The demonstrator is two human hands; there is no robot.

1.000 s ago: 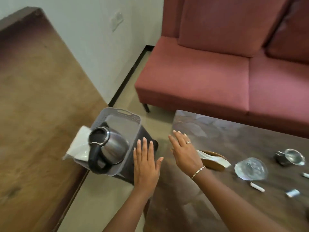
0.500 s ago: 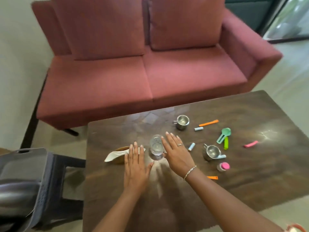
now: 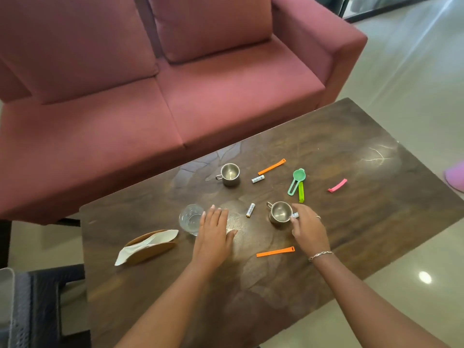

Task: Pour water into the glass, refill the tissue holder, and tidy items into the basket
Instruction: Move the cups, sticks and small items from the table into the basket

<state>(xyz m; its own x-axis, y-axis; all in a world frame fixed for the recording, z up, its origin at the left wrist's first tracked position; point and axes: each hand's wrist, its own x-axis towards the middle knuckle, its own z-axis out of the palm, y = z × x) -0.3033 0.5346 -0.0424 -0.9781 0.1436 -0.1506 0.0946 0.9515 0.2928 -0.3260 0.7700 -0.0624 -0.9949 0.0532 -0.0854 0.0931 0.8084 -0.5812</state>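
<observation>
Diffuse daylight came from the upper right, washing the glossy floor (image 3: 401,71) pale; a small round highlight shone on it lower right. Whitish sheen streaked the dark table (image 3: 364,222). Shadows were soft. Wide-angle bowing curved the sofa (image 3: 226,109); the grey basket (image 3: 15,310) at lower left was blurred.

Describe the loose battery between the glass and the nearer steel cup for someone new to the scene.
On the dark table before the red sofa, look between the left hand and the nearer steel cup. The white battery there lies alone, untouched; another battery sits by the far cup, and a third battery is pinched by the right hand.
</observation>
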